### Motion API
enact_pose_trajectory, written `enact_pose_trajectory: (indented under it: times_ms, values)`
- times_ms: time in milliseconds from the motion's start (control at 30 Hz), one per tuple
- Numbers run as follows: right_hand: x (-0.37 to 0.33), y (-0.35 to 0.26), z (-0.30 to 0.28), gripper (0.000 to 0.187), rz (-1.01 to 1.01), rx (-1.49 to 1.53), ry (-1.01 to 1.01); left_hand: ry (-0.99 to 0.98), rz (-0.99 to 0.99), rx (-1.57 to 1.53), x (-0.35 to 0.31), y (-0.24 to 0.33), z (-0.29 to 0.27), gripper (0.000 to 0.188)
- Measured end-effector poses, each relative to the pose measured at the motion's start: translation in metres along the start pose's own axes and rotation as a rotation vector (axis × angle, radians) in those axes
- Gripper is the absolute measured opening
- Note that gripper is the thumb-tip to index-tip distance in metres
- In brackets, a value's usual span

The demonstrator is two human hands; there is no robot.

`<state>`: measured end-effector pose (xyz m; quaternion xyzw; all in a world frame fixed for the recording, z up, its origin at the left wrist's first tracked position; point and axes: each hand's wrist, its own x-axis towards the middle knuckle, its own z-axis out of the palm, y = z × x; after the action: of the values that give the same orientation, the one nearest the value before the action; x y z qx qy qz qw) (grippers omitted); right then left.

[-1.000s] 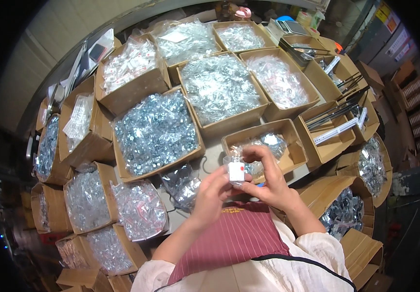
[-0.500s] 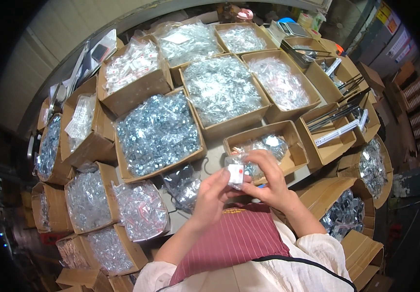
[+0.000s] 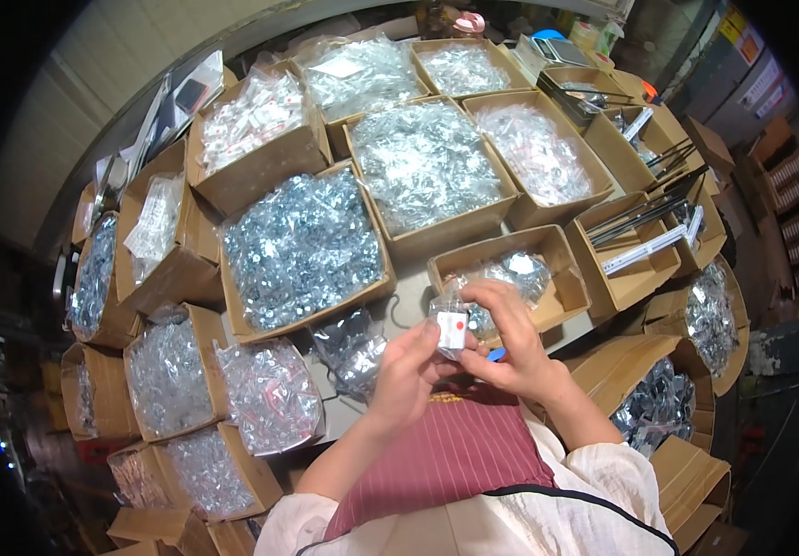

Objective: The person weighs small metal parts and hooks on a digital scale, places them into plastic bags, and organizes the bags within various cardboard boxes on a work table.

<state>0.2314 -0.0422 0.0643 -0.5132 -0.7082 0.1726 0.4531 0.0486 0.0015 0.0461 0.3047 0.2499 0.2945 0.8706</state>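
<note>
Between my two hands is a small clear plastic bag holding a white square piece with a red dot. The thumb and fingers of my left hand are closed on its left side. My right hand curves over the bag from the right, its thumb and fingers pinching the edge. A small cardboard box with bagged metal parts stands just beyond my right hand. Left of my left hand lies a clear bag of shiny metal parts. Something small and blue shows beneath my right hand.
Open cardboard boxes surround me: one of bluish metal parts, one of clear packets, one of white packets. At right, a box holds black rods and a white rail. A scale sits at the back.
My hands keep hold of the small bag in nearly the same spot. The view has shifted very slightly; the boxes have not moved.
</note>
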Motion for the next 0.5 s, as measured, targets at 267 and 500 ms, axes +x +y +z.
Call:
enact_pose_trajectory:
  times_ms: [267,500]
  values:
    - [0.003,-0.003,0.009,0.051,-0.071,-0.044,0.035,0.01,0.033,-0.093,-0.002,0.001,-0.002,0.041]
    - [0.004,-0.003,0.015,0.046,-0.107,-0.029,0.024,-0.002,0.064,-0.164,-0.006,0.0,-0.009,0.038]
